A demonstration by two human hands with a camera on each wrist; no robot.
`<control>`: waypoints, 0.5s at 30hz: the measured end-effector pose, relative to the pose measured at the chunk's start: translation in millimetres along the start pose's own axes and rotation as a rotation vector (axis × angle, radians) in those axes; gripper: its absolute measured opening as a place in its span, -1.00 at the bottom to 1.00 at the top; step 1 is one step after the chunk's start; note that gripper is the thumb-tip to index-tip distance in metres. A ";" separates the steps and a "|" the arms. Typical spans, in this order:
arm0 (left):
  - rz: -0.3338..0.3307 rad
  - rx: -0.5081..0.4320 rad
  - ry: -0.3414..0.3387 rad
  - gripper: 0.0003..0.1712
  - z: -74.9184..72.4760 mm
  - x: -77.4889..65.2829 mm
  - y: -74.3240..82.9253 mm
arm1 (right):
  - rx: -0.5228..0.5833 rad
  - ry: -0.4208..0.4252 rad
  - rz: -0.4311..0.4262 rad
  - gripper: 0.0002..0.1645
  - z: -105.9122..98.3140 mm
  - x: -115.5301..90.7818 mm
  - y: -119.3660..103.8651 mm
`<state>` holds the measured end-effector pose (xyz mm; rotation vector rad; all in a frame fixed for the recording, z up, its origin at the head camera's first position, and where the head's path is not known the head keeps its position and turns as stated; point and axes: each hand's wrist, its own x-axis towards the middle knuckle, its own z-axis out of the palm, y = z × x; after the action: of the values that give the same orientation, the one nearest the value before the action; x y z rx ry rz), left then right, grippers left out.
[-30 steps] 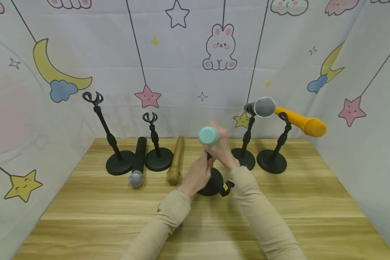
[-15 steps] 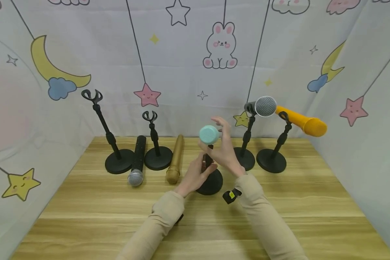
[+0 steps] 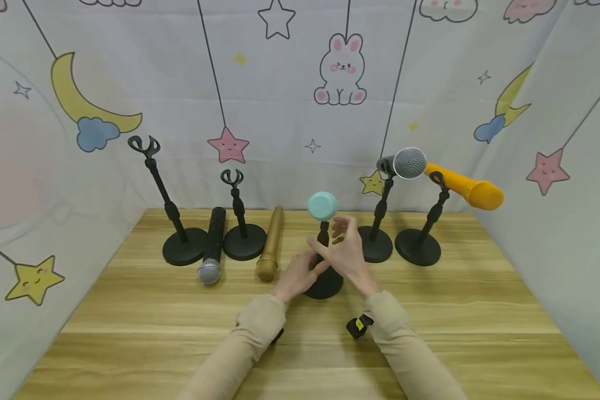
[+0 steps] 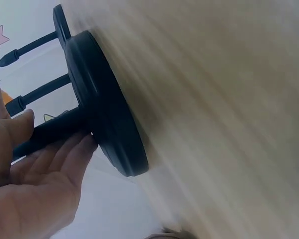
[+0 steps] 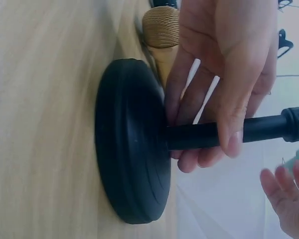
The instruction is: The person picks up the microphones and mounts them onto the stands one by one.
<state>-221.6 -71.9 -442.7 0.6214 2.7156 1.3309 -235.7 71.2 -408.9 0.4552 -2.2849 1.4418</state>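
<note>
A black desk microphone stand [image 3: 325, 284] stands mid-table, with a mint-green microphone [image 3: 322, 205] at its top, head toward me. My left hand [image 3: 298, 273] grips the lower pole just above the round base [image 4: 107, 104], thumb on one side and fingers on the other. My right hand [image 3: 347, 253] is beside the upper pole, fingers apart and loosely bent, holding nothing. In the right wrist view, the left hand's fingers wrap the pole [image 5: 199, 136], and the right hand's fingertips [image 5: 284, 186] show near the lower right edge.
At left are two black stands [image 3: 185, 246] [image 3: 244, 241] with bare clips, a black microphone [image 3: 214, 244] and a gold microphone [image 3: 270, 244] lying down. At right, two stands bear a silver-headed microphone [image 3: 409, 163] and an orange microphone [image 3: 467, 186]. A patterned cloth [image 3: 280, 111] hangs behind.
My right hand has let go of the mint-green microphone and moved down beside the pole. The left hand has moved slightly lower on the stand. The microphone stays at the top.
</note>
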 end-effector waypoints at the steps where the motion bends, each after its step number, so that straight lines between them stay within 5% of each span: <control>1: -0.010 0.008 -0.001 -0.56 0.1 1.0 0.5 | -0.020 0.003 -0.006 -0.31 0.5 -1.2 0.3; 7: -0.032 0.028 -0.014 -0.52 0.0 5.6 1.3 | -0.136 0.020 -0.110 -0.66 -0.3 -1.1 1.0; 15: -0.058 0.099 -0.033 -0.44 -1.4 8.4 3.4 | -0.253 -0.004 -0.228 -0.65 -5.5 3.7 -0.5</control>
<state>-228.5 -67.9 -438.1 0.5614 2.7643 1.1698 -237.8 75.8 -404.5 0.6160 -2.2915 1.0288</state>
